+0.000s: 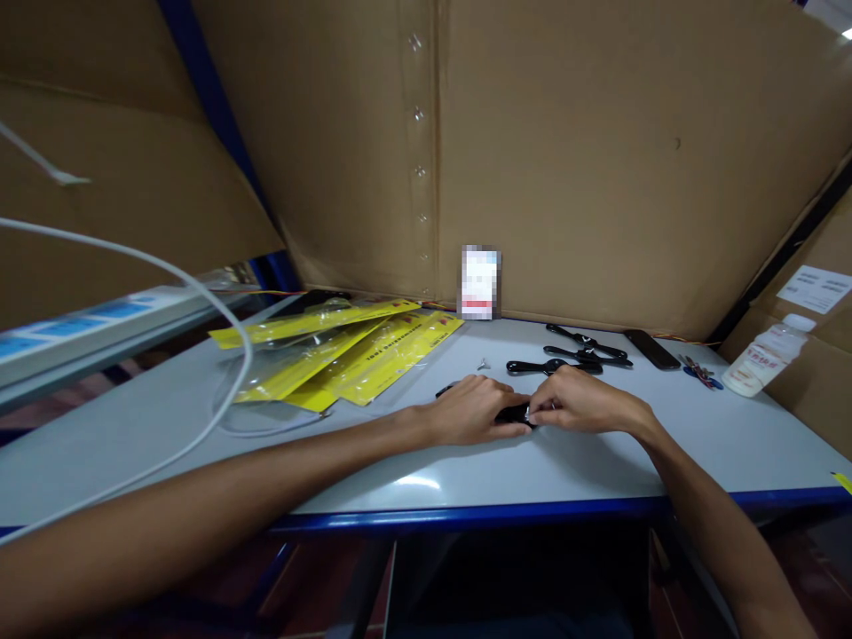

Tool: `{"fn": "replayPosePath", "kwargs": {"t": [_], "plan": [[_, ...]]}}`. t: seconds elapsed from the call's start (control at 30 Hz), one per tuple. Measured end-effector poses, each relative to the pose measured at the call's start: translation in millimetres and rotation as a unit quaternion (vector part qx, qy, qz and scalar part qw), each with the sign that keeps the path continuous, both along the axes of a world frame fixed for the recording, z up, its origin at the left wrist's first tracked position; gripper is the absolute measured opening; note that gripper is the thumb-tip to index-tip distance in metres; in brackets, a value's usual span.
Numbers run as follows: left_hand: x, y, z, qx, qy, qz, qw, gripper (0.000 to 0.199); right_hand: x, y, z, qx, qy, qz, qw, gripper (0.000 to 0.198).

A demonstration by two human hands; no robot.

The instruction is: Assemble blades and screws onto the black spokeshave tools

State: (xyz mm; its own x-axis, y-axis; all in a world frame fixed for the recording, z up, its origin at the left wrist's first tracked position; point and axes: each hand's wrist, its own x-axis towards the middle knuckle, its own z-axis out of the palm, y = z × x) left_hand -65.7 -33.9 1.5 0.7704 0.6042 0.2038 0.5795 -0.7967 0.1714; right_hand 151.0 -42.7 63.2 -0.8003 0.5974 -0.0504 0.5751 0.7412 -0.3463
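My left hand [469,410] is closed over a black spokeshave [512,414], holding it down on the table. One of its handles shows past the knuckles; my fingers hide much of the rest. My right hand [576,399] is at the tool's middle, thumb and fingertips pinched together. A small shiny bit glints at those fingertips, too small and covered to name. Just beyond my hands, several more black spokeshaves [586,342] lie on the tabletop. A small silver screw-like piece [483,364] lies beyond my left hand.
Yellow-and-clear plastic packages [373,355] lie piled on the left, near a white cable [200,293] and power strip [86,324]. A lit phone [479,282] leans on the cardboard wall [565,160]. On the right are a dark phone [652,349], keys [702,373] and a bottle [765,357].
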Motion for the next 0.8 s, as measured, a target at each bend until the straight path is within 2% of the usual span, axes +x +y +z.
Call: {"fn": "replayPosePath", "kwargs": {"t": [0.17, 0.43, 0.67, 0.8], "plan": [[0.2, 0.8, -0.4, -0.002, -0.013, -0.007, 1.0, 0.035, -1.8, 0.0, -0.1, -0.032, 0.036, 0.01, 0.999, 0.024], [0.4, 1.6, -2.7, 0.013, 0.002, -0.006, 1.0, 0.039, -0.3, 2.3, -4.3, 0.049, -0.028, -0.052, 0.997, 0.019], [0.9, -1.3, 2.7, 0.002, 0.009, 0.0, 1.0, 0.036, -2.6, -1.6, 2.2, -0.013, 0.015, 0.004, 1.0, 0.023], [0.7, -1.0, 2.0, 0.003, 0.013, 0.001, 1.0, 0.037, -3.7, -1.7, 1.1, 0.019, 0.0, -0.03, 0.999, 0.014]]}}
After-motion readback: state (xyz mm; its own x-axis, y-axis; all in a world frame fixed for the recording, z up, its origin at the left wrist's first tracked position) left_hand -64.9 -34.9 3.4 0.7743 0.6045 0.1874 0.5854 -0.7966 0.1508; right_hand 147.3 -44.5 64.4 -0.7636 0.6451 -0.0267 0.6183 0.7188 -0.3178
